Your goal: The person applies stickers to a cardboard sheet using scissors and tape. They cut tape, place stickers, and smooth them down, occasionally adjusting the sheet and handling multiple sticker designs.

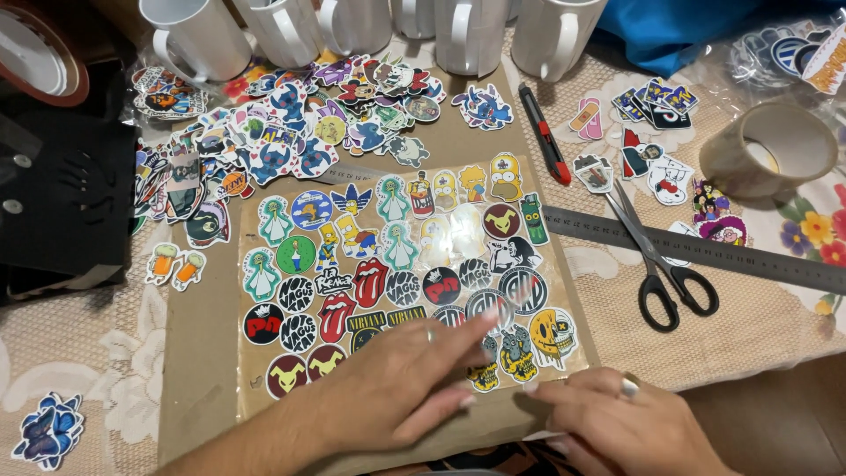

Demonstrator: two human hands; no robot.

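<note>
A clear glossy sheet covered with several colourful cartoon and logo stickers (397,264) lies on a brown cardboard board (203,353). My left hand (405,383) lies flat on the sheet's lower middle, fingers stretched to the right and blurred, a ring on one finger. My right hand (617,423) rests at the board's lower right corner, fingertips touching the edge near the skull sticker (553,335), a ring on one finger. Neither hand grips anything.
Loose stickers (291,123) are heaped at the upper left. White mugs (467,31) line the far edge. A red-and-black utility knife (545,132), black scissors (656,260), a metal ruler (705,251) and a tape roll (780,150) lie to the right. A black case (62,194) sits left.
</note>
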